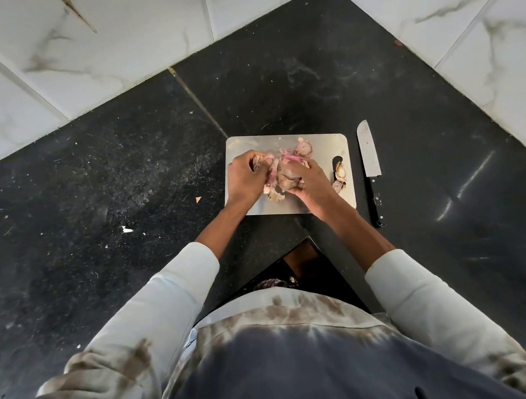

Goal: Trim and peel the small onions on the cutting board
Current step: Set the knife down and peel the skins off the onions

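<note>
While both forearms reach forward out of pale grey ribbed sleeves (180,293), a dark navy tie-dye top with brown blotches (280,367) fills the near edge of the view. Black speckled stone worktop (100,196) carries everything, dusty, with a few pale scraps lying on it to the left.

Rectangular stainless-steel cutting board with rounded corners (325,149) sits at centre, just past the worktop's inner corner. Both hands are over it, close together.

Left hand (245,179): fingers curled shut on a bit of brownish onion skin (258,162) at the board's left part.

Right hand (312,181): closed around a small brown-skinned onion (287,180), held at board centre, touching or just above the surface, can't tell which. Loose pink and tan peelings (271,184) sit between and under the two hands.

Cut purple onion piece with visible rings (304,148) lies on the board just beyond the right hand. Two more trimmed onion ends (340,175) sit at the board's right edge, by the oval handle slot (337,161).

Steel-bladed knife with black riveted handle (372,172) lies flat on the worktop just beside the board's right edge, apart from both hands, blade pointing away from the person.

Farther back: white marble-pattern wall tiles with grey veins (116,50) meet at a corner behind the board.
</note>
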Demonstrator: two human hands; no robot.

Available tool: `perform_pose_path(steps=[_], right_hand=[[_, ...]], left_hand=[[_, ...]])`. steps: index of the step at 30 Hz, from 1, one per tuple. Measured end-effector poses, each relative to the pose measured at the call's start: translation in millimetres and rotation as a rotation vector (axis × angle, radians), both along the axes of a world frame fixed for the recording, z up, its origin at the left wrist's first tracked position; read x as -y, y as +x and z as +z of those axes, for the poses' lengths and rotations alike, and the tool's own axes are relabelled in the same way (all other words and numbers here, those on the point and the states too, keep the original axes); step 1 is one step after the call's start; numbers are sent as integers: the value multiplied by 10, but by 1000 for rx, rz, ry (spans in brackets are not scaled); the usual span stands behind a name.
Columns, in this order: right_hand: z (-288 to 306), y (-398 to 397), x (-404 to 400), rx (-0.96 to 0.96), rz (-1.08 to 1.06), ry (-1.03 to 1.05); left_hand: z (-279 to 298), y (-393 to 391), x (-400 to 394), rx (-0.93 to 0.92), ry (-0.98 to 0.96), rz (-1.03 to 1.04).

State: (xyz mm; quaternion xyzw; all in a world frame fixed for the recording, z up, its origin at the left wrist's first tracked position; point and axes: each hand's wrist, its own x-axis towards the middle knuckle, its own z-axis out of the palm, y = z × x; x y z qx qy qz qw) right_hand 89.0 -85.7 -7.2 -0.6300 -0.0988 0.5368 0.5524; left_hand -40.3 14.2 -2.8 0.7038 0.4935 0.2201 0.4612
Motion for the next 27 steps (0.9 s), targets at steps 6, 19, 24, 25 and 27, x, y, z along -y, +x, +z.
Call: perform_pose_path(steps=[6, 19, 24, 25, 27], right_hand=[[81, 35, 49, -81, -87, 24], [120, 337, 186, 74, -263, -20], [116, 429, 271, 118, -308, -62], [85, 444, 295, 152, -314, -79], [29, 443, 329, 265, -317, -128]], left_hand=[[-79, -124, -98, -41, -22, 48], [-98, -182, -114, -440, 341, -231], [-36, 68, 10, -412, 449, -377], [-27, 134, 32, -407, 458, -423], [-39, 259, 75, -403, 451, -490]])
